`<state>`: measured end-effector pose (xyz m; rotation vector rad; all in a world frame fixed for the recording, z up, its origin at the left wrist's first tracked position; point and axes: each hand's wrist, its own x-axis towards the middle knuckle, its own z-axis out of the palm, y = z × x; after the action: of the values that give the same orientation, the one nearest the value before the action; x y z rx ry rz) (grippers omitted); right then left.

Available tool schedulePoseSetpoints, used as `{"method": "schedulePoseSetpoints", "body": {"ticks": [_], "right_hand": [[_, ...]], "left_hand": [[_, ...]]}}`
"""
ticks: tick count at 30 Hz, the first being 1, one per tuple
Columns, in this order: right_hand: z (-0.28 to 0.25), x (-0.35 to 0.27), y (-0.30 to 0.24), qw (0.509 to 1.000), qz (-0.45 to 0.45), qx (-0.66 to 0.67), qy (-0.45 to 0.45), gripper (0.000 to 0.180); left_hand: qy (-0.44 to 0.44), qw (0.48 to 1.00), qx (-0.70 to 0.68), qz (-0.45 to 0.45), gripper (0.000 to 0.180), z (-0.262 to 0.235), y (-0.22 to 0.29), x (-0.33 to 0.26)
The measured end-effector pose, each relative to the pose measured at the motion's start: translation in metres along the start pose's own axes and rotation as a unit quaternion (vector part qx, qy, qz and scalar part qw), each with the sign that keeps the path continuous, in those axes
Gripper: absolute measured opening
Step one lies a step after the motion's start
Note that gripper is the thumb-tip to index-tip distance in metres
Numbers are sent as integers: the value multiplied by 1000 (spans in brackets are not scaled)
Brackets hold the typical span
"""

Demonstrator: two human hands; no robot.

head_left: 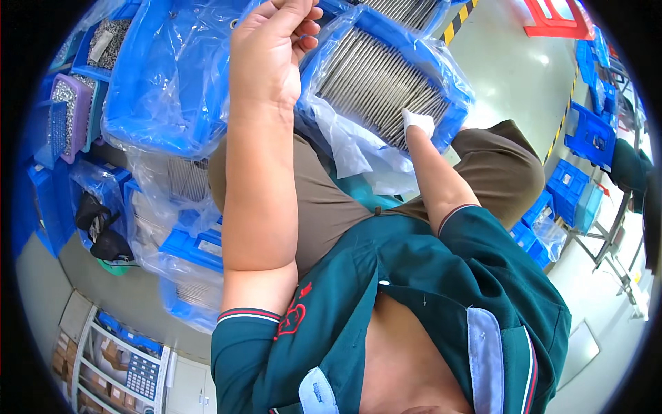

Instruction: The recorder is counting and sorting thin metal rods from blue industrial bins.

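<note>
My left hand (272, 48) is raised at the top, over the edge between two blue bins. Its fingers are curled in, and whatever they hold is hidden at the picture's edge. A small dark ring-like piece (234, 23) shows beside its knuckles. My right hand (418, 124) reaches the near right side of a blue bin (458, 103) lined with clear plastic. White material, a glove or a cloth, covers that hand and hides its fingers. Thin metal rods (376, 79) lie side by side in this bin, and the right hand touches or hovers just over their ends.
To the left stands a large blue bin (124, 103) lined with clear plastic. More rods (407, 10) lie in a bin at the top. A purple crate (77, 117) holds small metal parts. White plastic sheeting (358, 148) hangs over my lap. Blue bins (567, 183) stand at right.
</note>
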<state>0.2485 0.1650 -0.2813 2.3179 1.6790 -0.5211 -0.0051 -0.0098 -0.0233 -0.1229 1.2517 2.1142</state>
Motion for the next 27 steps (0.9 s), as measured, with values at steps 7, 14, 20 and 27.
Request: {"method": "schedulePoseSetpoints", "body": {"ticks": [7,14,20,27], "right_hand": [[7,-33,-32,999,39,-28,-18,77],[23,8,-24,997,55,-57,-6,46],[17,2,-27,980,81,-114,140,22],[-5,8,2,996,-51,-50,52,30]], "left_hand": [[11,1000,3,12,10,-13,-2,-2],[1,1000,-11,6,11,-11,-1,3],[5,1000,-12,-3,11,-4,-2,3],[-29,999,-2,33,15,-9,-9,4]]}}
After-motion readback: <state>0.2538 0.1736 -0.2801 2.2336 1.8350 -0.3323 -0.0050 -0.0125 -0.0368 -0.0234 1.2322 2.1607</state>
